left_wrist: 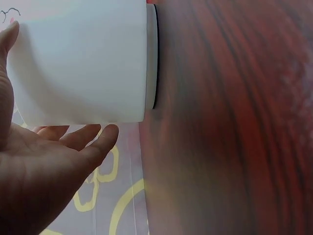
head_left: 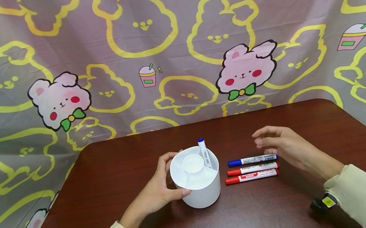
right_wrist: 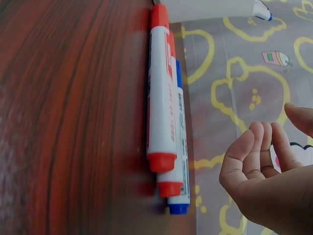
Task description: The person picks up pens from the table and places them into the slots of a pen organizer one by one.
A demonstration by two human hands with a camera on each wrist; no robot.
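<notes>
A round white pen holder (head_left: 202, 197) with several compartments stands upright on the table. One blue-capped marker (head_left: 204, 153) leans in its right rear compartment. My left hand (head_left: 156, 191) grips the holder from the left side, thumb at the front and fingers toward the back; the left wrist view shows this hand (left_wrist: 44, 166) beside the white wall. To the right lie a blue marker (head_left: 252, 160) and two red markers, one nearer me (head_left: 251, 176) and one in the middle (head_left: 253, 169). My right hand (head_left: 284, 145) hovers by their right ends, fingers loosely bent, holding nothing.
The dark brown wooden table (head_left: 121, 156) has rounded far corners. Behind it hangs a grey-pink curtain (head_left: 174, 63) printed with yellow outlines and bunny faces.
</notes>
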